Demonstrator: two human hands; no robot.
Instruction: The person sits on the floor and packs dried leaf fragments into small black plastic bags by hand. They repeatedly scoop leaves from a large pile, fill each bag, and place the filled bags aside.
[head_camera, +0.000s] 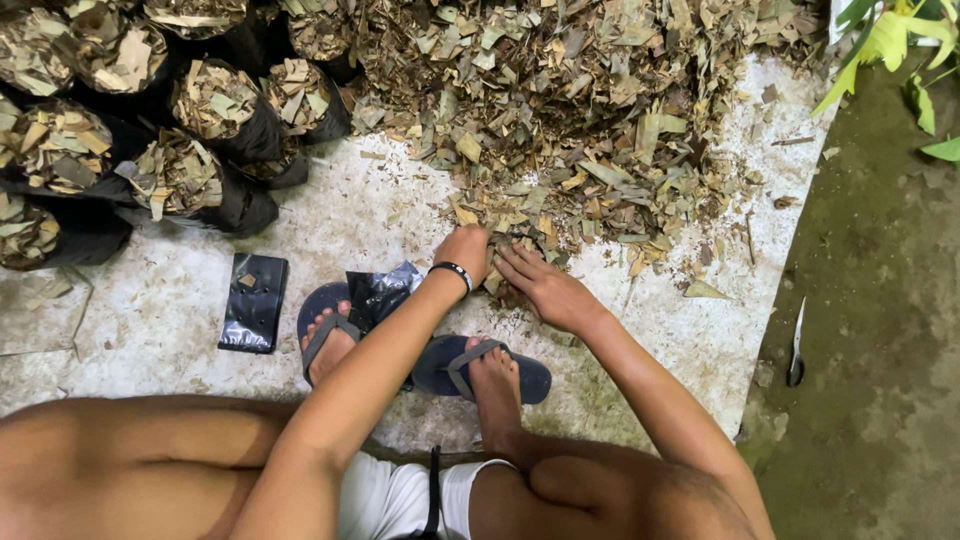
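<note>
Head view: two hands, left hand (465, 250) and right hand (545, 285), press one leaf pile (580, 110).

Hands at the edge of a dry-leaf heap

The left hand (464, 250), wearing a dark wristband, is curled over leaf bits beside the flat right hand (545, 285), both at the six o'clock edge of the leaf pile (580, 110). Filled black bags (215, 105) stand at ten o'clock; an empty black bag (254, 302) lies at nine, scissors (796, 350) at three.
</note>
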